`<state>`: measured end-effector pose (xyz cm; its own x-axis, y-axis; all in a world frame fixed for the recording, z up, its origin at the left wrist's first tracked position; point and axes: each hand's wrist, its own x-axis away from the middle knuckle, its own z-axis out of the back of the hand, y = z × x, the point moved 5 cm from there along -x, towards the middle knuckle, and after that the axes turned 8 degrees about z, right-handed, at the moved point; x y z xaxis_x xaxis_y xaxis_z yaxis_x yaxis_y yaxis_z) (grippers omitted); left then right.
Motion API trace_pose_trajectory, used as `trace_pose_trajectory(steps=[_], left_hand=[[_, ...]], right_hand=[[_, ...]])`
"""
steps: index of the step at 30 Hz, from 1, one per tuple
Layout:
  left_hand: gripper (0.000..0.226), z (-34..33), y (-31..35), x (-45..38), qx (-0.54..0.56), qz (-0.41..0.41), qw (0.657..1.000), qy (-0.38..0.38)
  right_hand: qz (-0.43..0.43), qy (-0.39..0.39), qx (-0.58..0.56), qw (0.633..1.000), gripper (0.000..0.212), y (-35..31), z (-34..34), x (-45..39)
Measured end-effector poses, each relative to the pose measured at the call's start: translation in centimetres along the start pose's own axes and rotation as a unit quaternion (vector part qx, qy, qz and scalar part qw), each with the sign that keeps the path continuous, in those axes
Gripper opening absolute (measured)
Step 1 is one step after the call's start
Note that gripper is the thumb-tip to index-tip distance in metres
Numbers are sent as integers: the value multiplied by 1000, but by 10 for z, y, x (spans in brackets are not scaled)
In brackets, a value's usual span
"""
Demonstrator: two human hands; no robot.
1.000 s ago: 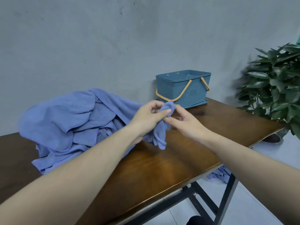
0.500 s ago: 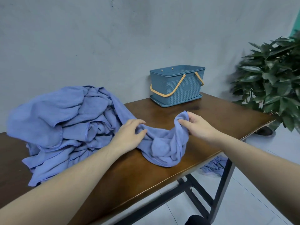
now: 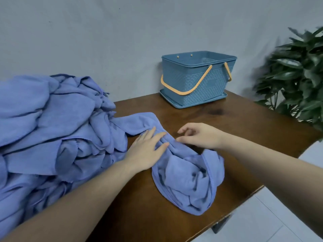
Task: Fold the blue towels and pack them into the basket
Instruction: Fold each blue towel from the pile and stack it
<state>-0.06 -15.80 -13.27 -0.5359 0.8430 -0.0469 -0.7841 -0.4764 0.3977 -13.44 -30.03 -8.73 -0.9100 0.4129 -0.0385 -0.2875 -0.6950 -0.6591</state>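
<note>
Basket [image 3: 197,84] looks empty; pile [image 3: 52,128] unfolded; left hand [image 3: 146,151] presses flat, right hand [image 3: 199,135] relaxed, on crumpled towel [image 3: 188,180]

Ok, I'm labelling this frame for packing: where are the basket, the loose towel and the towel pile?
basket [image 3: 201,82]: head view, on its woven front wall.
loose towel [image 3: 185,175]: head view, on its crumpled middle near the table's edge.
towel pile [image 3: 52,128]: head view, on the heap's front folds.
</note>
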Motion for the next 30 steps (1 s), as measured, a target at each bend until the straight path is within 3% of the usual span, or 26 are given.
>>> trace_pose_trajectory(steps=[2, 5, 8, 13, 16, 20, 22, 24, 28, 30], left_hand=[[52, 2, -3, -14, 65, -9, 998, 12], [55, 7, -11, -30, 108, 0, 993, 56], [53, 9, -19, -38, 92, 23, 991, 89], [41, 6, -27, -41, 58, 43, 991, 117], [26, 4, -27, -40, 24, 45, 990, 133], [45, 3, -20, -42, 42, 32, 992, 117], [48, 7, -16, -41, 50, 3, 987, 155], [62, 6, -13, -40, 38, -9, 987, 158], [62, 11, -12, -33, -31, -6, 976, 214], [55, 17, -15, -35, -58, 17, 977, 204]], right_hand=[[2, -14, 42, 999, 34, -1, -10, -22], [-4, -13, 44, 999, 22, 4, -20, -43], [6, -13, 9, 1000, 14, 14, -22, -50], [33, 88, -7, 996, 28, 46, 6, -47], [36, 105, -70, 991, 33, 59, 14, -44], [20, 128, -169, 977, 42, 59, 14, -50], [16, 149, -183, 972, 29, 57, 13, -59], [12, 142, -165, 976, 7, 55, 6, -66], [28, 150, -87, 984, 18, 56, -4, -68], [47, 170, -63, 982, 17, 56, -2, -63]])
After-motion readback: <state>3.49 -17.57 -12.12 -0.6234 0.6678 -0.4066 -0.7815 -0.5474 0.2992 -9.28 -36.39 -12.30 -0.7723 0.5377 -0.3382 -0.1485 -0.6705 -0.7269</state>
